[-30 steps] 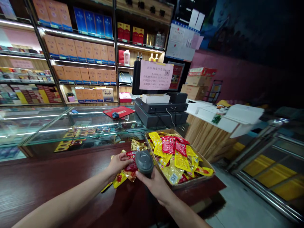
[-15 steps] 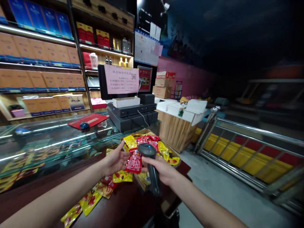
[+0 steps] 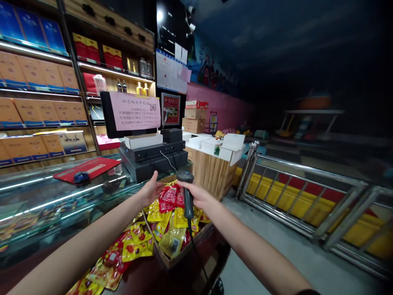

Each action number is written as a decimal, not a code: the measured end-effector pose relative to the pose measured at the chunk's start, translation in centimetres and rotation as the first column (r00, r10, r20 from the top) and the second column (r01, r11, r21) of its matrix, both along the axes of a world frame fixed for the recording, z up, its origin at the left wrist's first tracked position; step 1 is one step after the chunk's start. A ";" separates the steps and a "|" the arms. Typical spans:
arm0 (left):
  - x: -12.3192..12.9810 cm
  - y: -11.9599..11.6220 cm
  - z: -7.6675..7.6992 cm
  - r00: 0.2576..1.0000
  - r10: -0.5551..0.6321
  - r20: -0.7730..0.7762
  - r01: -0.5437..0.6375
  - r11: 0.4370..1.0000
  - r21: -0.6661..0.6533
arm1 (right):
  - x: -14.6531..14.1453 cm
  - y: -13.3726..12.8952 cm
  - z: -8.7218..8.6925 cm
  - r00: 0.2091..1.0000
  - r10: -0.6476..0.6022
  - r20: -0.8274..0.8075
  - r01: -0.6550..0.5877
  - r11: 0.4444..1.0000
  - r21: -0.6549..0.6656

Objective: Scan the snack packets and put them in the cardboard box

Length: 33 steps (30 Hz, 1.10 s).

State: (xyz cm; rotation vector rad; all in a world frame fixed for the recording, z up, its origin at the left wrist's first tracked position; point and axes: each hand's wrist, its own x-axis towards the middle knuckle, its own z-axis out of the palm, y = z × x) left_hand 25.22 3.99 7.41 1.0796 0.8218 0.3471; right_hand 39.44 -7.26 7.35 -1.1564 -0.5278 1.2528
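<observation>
- Apparently, the step in hand is a pause between packets at a scanning station; this is judged from the pose, as no packet is seen in either hand.
- Right hand [image 3: 199, 196]: fingers wrapped around the grip of a handheld scanner [image 3: 188, 207], thumb lying across its neck. The scanner stands nearly upright, head uppermost; its reading window is not visible.
- Left hand [image 3: 149, 191]: unclasped, thumb raised, fingers extended toward the scanner side. Nothing is seen in its grasp. Whether its fingertips brush the packets beyond cannot be told.
- Hands are apart from one another, with red packets [image 3: 168, 198] showing between them.
- Both forearms reach forward from the lower corners and converge over the far part of the cardboard box [image 3: 175, 261]; the left wrist is roughly in line with its forearm.
- Location of goods: red and yellow packets fill the box, which sits near the edge of the dark counter [image 3: 139, 280]. Further loose packets [image 3: 138, 242] lie on the counter, just left of the box, overlapping one another.
- Scanner cord [image 3: 196, 250] drops from the grip, passing in front of the box.
- Next move, in this inspector's judgement, calls for the left fingers to close on one packet and present its printed code squarely, with the scanner head tipped toward it. Glossy, creased wrappers could hinder a reading.
</observation>
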 end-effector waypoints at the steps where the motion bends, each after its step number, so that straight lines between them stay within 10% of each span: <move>1: -0.3 0.0 -0.1 1.000 -0.012 -0.003 0.012 1.000 0.004 | -0.2 0.0 -0.1 1.000 -0.002 0.000 0.002 1.000 0.009; 11: -8.9 -1.4 -1.3 0.996 0.088 0.013 -0.087 0.994 -0.062 | -6.9 -1.4 -1.3 0.988 0.155 0.010 -0.156 0.987 0.031; 22: -23.3 -6.1 -6.6 0.919 0.390 0.052 -0.367 0.897 -0.248 | -17.1 -1.8 -6.4 0.911 0.412 0.015 -0.409 0.908 -0.085; 33: -21.1 -6.8 -11.5 0.844 0.536 0.019 -0.509 0.811 -0.289 | -20.4 0.3 -8.4 0.864 0.500 0.065 -0.494 0.865 -0.081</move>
